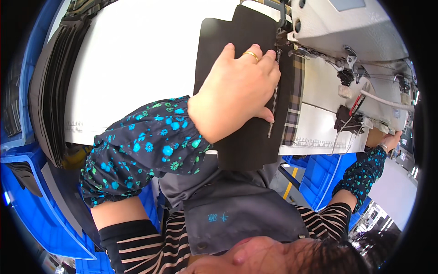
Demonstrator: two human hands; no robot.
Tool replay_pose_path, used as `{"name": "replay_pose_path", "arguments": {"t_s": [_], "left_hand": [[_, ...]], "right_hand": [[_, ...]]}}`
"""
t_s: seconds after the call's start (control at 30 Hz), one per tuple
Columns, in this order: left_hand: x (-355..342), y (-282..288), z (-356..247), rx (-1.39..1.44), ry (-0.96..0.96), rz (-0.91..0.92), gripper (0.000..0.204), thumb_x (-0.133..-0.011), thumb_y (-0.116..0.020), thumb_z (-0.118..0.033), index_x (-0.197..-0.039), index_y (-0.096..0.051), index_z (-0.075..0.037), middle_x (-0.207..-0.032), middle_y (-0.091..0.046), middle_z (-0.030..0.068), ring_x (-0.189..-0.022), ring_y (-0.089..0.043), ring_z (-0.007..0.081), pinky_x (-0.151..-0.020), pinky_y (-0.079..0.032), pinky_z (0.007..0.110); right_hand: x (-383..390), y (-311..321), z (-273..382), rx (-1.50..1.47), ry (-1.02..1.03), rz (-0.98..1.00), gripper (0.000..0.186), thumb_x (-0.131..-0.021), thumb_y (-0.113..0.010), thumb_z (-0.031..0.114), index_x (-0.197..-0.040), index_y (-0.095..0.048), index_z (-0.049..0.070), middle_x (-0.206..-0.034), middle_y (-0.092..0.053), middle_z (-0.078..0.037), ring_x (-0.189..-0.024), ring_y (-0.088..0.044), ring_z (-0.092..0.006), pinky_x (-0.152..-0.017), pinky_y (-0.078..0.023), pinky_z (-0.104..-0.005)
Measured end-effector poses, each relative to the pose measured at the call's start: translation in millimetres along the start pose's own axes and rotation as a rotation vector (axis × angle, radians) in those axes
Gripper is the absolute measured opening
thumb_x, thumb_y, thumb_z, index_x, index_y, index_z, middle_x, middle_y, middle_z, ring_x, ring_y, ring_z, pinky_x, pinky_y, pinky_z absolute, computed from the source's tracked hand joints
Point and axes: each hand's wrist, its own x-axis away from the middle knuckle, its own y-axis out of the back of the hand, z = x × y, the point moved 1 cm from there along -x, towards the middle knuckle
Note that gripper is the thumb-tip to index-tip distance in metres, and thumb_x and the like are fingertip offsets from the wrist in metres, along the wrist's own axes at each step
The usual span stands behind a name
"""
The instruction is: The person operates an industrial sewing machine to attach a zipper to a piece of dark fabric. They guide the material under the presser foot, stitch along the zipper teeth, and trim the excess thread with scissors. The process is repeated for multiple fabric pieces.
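My left hand (239, 89), with a gold ring on one finger, lies flat on a dark fabric panel (246, 144). Its fingers are spread, and the fingertips and thumb touch a strip that looks like a metal-toothed zipper (274, 98) running along the panel. Under the panel's right side a plaid fabric (293, 109) shows. The panel's upper right part reaches the needle area of a white sewing machine (351, 27). Far to the right, my right hand (391, 138) is at the machine's right end, beside a brown piece. Its fingers show too little to tell their grip.
A stack of dark fabric pieces (57, 86) hangs over the left side of the white table (137, 55). Blue bins (43, 201) stand at the left, another blue bin (319, 176) below the table at right. Red-handled snips (357, 104) sit by the machine.
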Motion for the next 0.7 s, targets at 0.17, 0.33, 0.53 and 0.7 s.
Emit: {"name": "replay_pose_path", "arguments": {"t_s": [0.17,0.33,0.53,0.7], "left_hand": [[-2,3,1,0.020,0.003,0.041,0.090,-0.076,-0.080,-0.060,-0.145,-0.060,-0.006,-0.151,-0.060,0.0062,-0.140,-0.056,0.0296,-0.112,-0.048,0.049],[-2,5,2,0.034,0.006,0.043,0.090,-0.077,-0.080,-0.061,-0.145,-0.060,-0.006,-0.153,-0.059,0.0064,-0.140,-0.055,0.0300,-0.113,-0.048,0.050],[-4,11,3,0.046,-0.012,0.049,0.091,-0.075,-0.080,-0.061,-0.144,-0.061,-0.007,-0.151,-0.060,0.0075,-0.139,-0.056,0.0318,-0.113,-0.048,0.050],[-5,10,4,0.024,-0.015,0.028,0.091,-0.072,-0.083,-0.060,-0.141,-0.062,-0.004,-0.150,-0.061,0.0087,-0.137,-0.058,0.0339,-0.112,-0.049,0.049]], "right_hand": [[0,6,-6,-0.022,-0.022,-0.023,0.035,-0.110,-0.057,0.031,-0.127,-0.067,0.002,-0.118,-0.074,-0.007,-0.106,-0.071,-0.0194,-0.087,-0.056,-0.0339],[3,7,-25,-0.106,-0.021,-0.011,0.038,-0.110,-0.056,0.034,-0.129,-0.067,0.002,-0.120,-0.073,-0.006,-0.106,-0.070,-0.0204,-0.087,-0.057,-0.0357],[4,12,-29,-0.130,-0.057,-0.038,0.040,-0.110,-0.056,0.039,-0.130,-0.067,0.005,-0.117,-0.073,-0.004,-0.100,-0.070,-0.0188,-0.082,-0.058,-0.0346],[32,-18,-26,-0.237,-0.100,-0.049,0.015,-0.107,-0.055,0.019,-0.111,-0.065,0.009,-0.104,-0.066,0.000,-0.094,-0.068,-0.0143,-0.075,-0.058,-0.0288]]}}
